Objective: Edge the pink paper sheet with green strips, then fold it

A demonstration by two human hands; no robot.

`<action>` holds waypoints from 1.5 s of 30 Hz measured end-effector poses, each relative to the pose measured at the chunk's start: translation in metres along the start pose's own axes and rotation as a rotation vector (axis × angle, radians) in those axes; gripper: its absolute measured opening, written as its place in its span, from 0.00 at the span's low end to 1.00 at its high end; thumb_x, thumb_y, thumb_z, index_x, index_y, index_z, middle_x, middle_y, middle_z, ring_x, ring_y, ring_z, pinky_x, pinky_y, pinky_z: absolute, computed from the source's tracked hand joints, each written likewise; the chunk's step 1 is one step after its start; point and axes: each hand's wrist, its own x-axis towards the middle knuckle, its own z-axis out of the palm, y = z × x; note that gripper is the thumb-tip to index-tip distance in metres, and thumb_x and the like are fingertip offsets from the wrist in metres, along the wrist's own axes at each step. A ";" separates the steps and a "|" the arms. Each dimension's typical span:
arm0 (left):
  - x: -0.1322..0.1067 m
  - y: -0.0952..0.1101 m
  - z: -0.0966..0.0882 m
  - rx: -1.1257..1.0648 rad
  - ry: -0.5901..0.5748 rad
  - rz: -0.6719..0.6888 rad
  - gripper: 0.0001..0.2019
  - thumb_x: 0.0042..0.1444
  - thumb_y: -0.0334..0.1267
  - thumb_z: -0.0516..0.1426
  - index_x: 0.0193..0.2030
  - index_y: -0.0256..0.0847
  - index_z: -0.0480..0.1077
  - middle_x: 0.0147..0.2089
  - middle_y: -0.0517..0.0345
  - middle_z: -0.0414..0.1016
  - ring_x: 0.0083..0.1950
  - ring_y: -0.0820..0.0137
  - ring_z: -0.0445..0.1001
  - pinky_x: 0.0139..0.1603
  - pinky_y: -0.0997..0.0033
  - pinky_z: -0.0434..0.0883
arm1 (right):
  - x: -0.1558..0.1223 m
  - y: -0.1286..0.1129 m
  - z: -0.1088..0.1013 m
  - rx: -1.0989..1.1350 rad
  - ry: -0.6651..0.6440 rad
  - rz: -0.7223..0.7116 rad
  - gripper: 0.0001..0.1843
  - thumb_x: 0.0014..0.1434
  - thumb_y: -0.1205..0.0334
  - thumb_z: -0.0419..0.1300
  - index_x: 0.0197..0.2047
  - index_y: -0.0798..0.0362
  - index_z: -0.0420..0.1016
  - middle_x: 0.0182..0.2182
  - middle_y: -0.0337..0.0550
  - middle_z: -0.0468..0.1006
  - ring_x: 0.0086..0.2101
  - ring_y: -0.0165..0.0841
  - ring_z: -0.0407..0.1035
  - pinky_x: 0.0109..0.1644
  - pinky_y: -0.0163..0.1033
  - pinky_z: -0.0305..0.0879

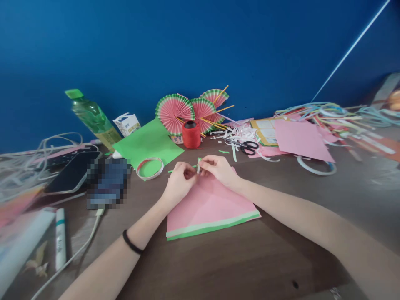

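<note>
A small narrow white-and-green strip (198,168) stands up between my two hands. My right hand (218,168) pinches it from the right with thumb and forefinger. At its lower end my left hand (181,181) has its thumb and fingers pressed together; the fingertips partly hide the strip. Beneath both hands a pink paper sheet (209,204) lies on the table, with a pale green and a green band along its near edge. Its far edge is covered by my hands. Thin green scraps (175,170) lie just left of the fingers.
A roll of tape (150,168) sits on green paper (150,139). Behind stand a red thread spool (191,135) and pleated watermelon-coloured paper fans (175,109). Black-handled scissors (249,147) lie near pink paper (303,139). A green bottle (93,118), phone (71,171) and marker (60,239) are left.
</note>
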 end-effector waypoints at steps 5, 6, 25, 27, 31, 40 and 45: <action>0.001 -0.006 0.001 -0.046 -0.039 0.017 0.08 0.45 0.36 0.57 0.33 0.39 0.64 0.35 0.57 0.67 0.35 0.71 0.69 0.36 0.69 0.68 | 0.000 -0.001 -0.001 0.007 0.013 0.016 0.11 0.48 0.55 0.60 0.27 0.56 0.71 0.17 0.35 0.70 0.20 0.26 0.65 0.28 0.33 0.62; 0.002 -0.006 0.001 -0.042 -0.056 0.037 0.08 0.45 0.36 0.57 0.33 0.39 0.65 0.35 0.57 0.68 0.36 0.70 0.69 0.37 0.69 0.68 | 0.001 -0.001 -0.001 0.008 0.014 0.020 0.11 0.48 0.55 0.60 0.27 0.56 0.71 0.16 0.35 0.70 0.20 0.26 0.65 0.28 0.34 0.62; 0.000 0.000 -0.004 0.063 -0.119 0.010 0.07 0.52 0.38 0.50 0.28 0.38 0.65 0.28 0.59 0.69 0.32 0.71 0.67 0.35 0.71 0.63 | 0.000 0.001 -0.003 -0.022 0.007 -0.050 0.11 0.51 0.55 0.58 0.28 0.55 0.69 0.21 0.36 0.70 0.22 0.25 0.64 0.30 0.34 0.61; 0.000 -0.001 -0.003 0.052 -0.118 0.016 0.08 0.52 0.38 0.50 0.28 0.38 0.66 0.30 0.58 0.70 0.32 0.71 0.68 0.35 0.71 0.63 | 0.000 0.002 -0.002 -0.083 -0.050 -0.080 0.10 0.50 0.56 0.58 0.27 0.55 0.68 0.22 0.36 0.70 0.24 0.26 0.64 0.31 0.34 0.61; 0.001 0.000 -0.004 0.070 -0.081 0.014 0.07 0.52 0.38 0.51 0.28 0.38 0.67 0.32 0.58 0.71 0.34 0.70 0.69 0.38 0.71 0.63 | -0.002 0.000 -0.001 -0.197 -0.053 -0.118 0.10 0.49 0.58 0.59 0.24 0.55 0.64 0.21 0.35 0.68 0.24 0.27 0.64 0.31 0.34 0.61; -0.003 0.002 -0.004 0.097 -0.045 0.074 0.09 0.55 0.34 0.47 0.30 0.39 0.67 0.35 0.57 0.70 0.37 0.70 0.68 0.41 0.71 0.64 | 0.019 -0.001 -0.027 -0.074 0.266 -0.049 0.11 0.51 0.56 0.56 0.25 0.54 0.61 0.20 0.36 0.70 0.20 0.24 0.65 0.26 0.32 0.61; -0.005 0.010 -0.006 0.179 -0.082 0.181 0.09 0.57 0.34 0.45 0.33 0.39 0.65 0.34 0.57 0.69 0.37 0.71 0.68 0.41 0.70 0.64 | 0.021 0.006 -0.028 -0.139 0.227 -0.078 0.13 0.52 0.54 0.55 0.25 0.54 0.61 0.18 0.35 0.69 0.18 0.24 0.64 0.24 0.31 0.61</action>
